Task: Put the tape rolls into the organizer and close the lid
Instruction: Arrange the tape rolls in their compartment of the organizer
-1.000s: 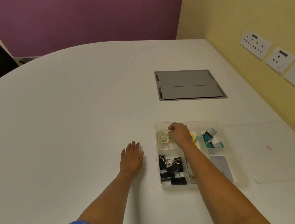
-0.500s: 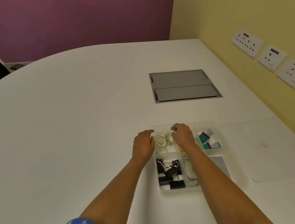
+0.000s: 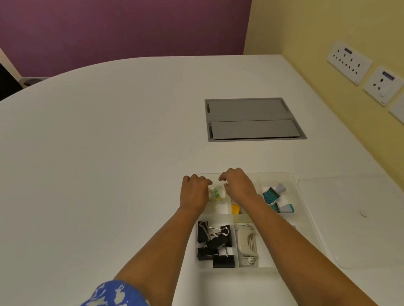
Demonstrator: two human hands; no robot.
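White curved tabletop, purple wall behind. Your left hand (image 3: 194,194) has come off the table to join your right hand (image 3: 239,188), both with fingers curled, empty, flanking the small green-and-white tape roll (image 3: 219,194) in the back-left compartment of the clear plastic organizer (image 3: 292,177). Rolls look stowed; the flat clear lid (image 3: 370,221) lies apart, right, not yet fitted.

A single head-worn wide-angle view looks forward and steeply down, close over the broad white rounded table (image 3: 101,172) (edges bowed).
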